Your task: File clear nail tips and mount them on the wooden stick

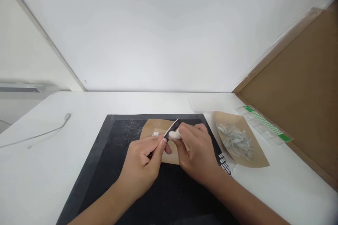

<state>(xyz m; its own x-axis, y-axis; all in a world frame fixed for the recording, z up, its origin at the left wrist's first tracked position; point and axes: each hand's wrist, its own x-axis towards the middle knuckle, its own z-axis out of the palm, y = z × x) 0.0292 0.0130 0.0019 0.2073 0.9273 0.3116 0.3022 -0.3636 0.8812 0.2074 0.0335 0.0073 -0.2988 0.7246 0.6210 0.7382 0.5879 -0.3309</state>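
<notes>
My left hand (145, 158) pinches a dark flat strip with a pale edge (172, 128) between thumb and fingers, and the strip slants up to the right. My right hand (195, 147) is closed on a small off-white rounded piece (174, 134), pressed close to the face of the strip; I cannot tell what it is made of. Both hands are over a brown paper sheet (151, 125) on a black mat (105, 168). A few small white bits (155, 134) lie on that paper, just behind my left fingers. My fingers hide the strip's lower part.
On the right, a second brown paper (257, 160) bears a heap of translucent pale slivers (237, 142). Several small white pieces (225, 163) sit in rows by the mat's edge. Beyond lies a clear compartment case (266, 123) with green labels. A white cable (47, 133) crosses the table's left.
</notes>
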